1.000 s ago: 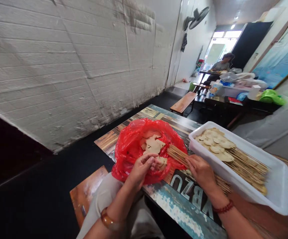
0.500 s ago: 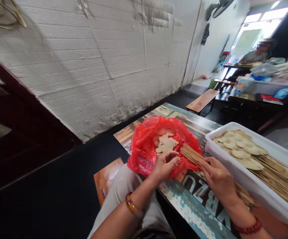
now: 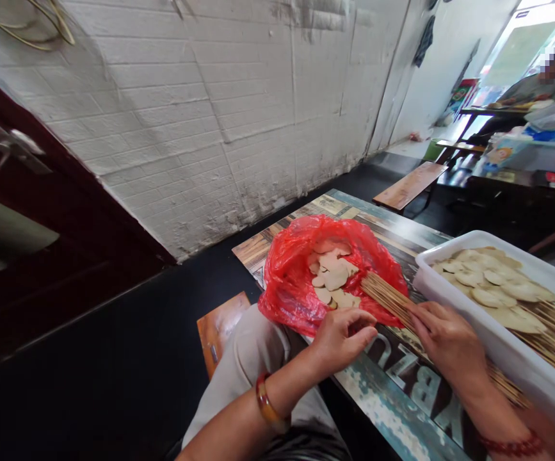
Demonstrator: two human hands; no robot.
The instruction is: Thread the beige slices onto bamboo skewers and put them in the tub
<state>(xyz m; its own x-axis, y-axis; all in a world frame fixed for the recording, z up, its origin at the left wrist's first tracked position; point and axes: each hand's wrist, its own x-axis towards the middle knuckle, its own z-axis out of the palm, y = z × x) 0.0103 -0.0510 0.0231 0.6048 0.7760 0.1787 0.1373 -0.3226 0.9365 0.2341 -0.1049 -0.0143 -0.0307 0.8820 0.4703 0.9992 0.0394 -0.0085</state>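
Note:
My right hand point(image 3: 450, 342) is closed around a bundle of thin bamboo skewers point(image 3: 385, 296), whose front ends reach over the edge of a red plastic bag point(image 3: 281, 275). Pale, flat slices point(image 3: 335, 272), apparently potato, lie inside the open bag. My left hand point(image 3: 344, 340) is at the bag's near edge, fingers bent and thumb apart, with nothing visible in it. To the right, a white plastic tub point(image 3: 424, 262) holds similar slices threaded on skewers point(image 3: 512, 288), the sticks pointing toward me.
The bag and tub stand on a patterned table point(image 3: 373, 390) with large letters. A wooden stool point(image 3: 222, 323) is by my knee, and a bench point(image 3: 411, 186) stands beyond the table. A person point(image 3: 541, 83) sits at a far table. A dark red door point(image 3: 56, 256) is at left.
My left hand has drawn back from the slices toward the bag's near edge, uncovering more of them. My right hand keeps hold of the skewers. The view has shifted left.

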